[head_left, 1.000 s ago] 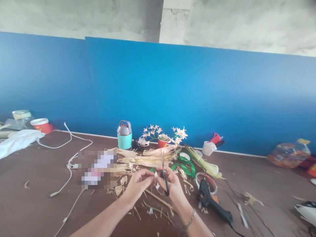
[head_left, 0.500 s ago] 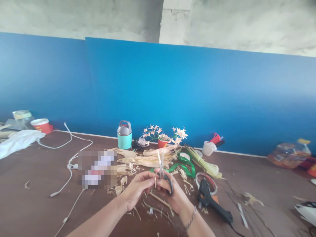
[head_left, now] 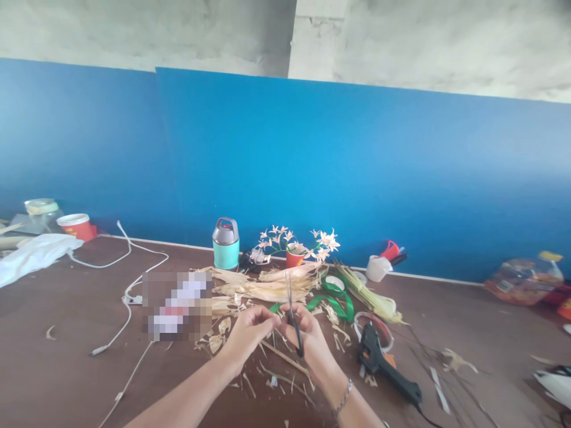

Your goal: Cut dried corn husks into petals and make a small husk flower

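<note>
My right hand [head_left: 312, 339] is closed around the black-handled scissors [head_left: 292, 318], whose blades point up and away from me. My left hand [head_left: 250, 336] is pinched, its thumb and fingertips meeting my right fingertips in front of me. A small pale piece, perhaps corn husk, sits at the pinch; most of it is hidden by the fingers. Dried corn husks [head_left: 263, 290] lie just beyond the hands, and husk scraps [head_left: 216, 343] are scattered around and below them. Green ribbon [head_left: 343, 308] lies past my right hand.
A black glue gun [head_left: 386, 368] and a tape roll [head_left: 390, 339] lie to the right. Behind stand a turquoise canister [head_left: 226, 252], a red cup [head_left: 295, 257] with husk flowers [head_left: 328, 241], and a white cup [head_left: 377, 268]. White cables [head_left: 129, 285] run across the left. A blue panel [head_left: 312, 160] borders the table.
The scissors have turned in my right hand, and their blades now look closed together instead of spread. Both hands stay close together, and the small piece between them shows less.
</note>
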Tool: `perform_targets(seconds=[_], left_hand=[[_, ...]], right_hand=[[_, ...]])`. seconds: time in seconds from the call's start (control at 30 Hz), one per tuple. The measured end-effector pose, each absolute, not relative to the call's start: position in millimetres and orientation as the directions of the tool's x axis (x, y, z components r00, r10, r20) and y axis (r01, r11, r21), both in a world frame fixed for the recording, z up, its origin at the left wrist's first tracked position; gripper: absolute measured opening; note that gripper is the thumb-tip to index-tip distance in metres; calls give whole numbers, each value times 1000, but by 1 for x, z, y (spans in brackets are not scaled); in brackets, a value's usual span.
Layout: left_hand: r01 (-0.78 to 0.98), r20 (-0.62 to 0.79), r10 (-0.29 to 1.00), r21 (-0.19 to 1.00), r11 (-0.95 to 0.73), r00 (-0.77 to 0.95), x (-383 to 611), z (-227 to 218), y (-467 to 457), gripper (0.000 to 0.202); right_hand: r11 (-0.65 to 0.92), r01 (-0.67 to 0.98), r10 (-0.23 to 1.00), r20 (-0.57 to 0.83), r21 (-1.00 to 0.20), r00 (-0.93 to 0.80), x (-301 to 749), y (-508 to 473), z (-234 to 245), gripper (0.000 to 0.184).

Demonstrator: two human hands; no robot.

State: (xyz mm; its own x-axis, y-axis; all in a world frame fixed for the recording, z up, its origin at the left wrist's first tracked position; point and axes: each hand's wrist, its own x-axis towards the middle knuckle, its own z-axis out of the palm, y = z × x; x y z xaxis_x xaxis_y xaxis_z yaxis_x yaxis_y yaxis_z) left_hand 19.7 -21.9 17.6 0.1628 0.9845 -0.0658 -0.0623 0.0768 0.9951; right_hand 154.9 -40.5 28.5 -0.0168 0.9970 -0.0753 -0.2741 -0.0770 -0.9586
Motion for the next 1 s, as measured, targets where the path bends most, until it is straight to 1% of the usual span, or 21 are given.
perform_targets(seconds=[0.1, 0.27, 0.37, 0.43, 0.53, 1.0], left_hand=[[-87, -68, 981, 993, 84, 180, 19, 17, -22, 22], [-271, -69, 983, 956, 113, 170, 15, 17, -20, 24], [-337, -78, 987, 934, 122, 143, 13, 18, -20, 23], [-334, -68, 989, 936, 109, 131, 13, 20, -21, 22], [-312, -43, 993, 947, 74, 106, 13, 21, -22, 20], [-353, -11, 990, 934, 59, 137, 13, 21, -22, 15]], right_hand=[[-68, -280, 998, -63, -958, -26, 158, -40, 25, 38], [-102, -280, 989, -68, -955, -129, 159, -39, 17, 32], [-145, -219, 973, -98, -965, -210, 155, -40, 14, 31], [-170, -166, 960, -125, -971, -251, 152, -41, 13, 32], [-177, -140, 950, -133, -974, -282, 150, -42, 12, 34], [-171, -58, 951, -149, -984, -269, 152, -43, 11, 30]])
